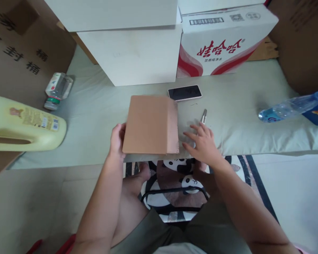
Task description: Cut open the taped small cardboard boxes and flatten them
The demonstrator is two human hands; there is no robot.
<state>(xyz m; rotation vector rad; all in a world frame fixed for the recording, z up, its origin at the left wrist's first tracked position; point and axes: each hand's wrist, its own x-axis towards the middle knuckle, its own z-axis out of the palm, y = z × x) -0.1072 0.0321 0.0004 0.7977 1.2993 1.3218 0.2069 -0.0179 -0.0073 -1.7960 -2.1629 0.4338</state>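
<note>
A flat brown cardboard piece (149, 124), folded along its right side, lies on a pale green cushion (95, 120). My left hand (117, 138) holds its left edge. My right hand (202, 144) rests just to the right of it with fingers spread, not gripping anything. A small metal-tipped pen-like tool (203, 116) lies right beyond my right fingers. A phone (184, 92) with a dark screen lies face up behind the cardboard.
A white box (132, 53) and a red-and-white printed carton (222, 42) stand at the back. A yellow jug (23, 125) and a small bottle (57, 90) lie at left, a clear water bottle (291, 108) at right. Brown cartons flank both sides. A panda mat (180, 183) lies below.
</note>
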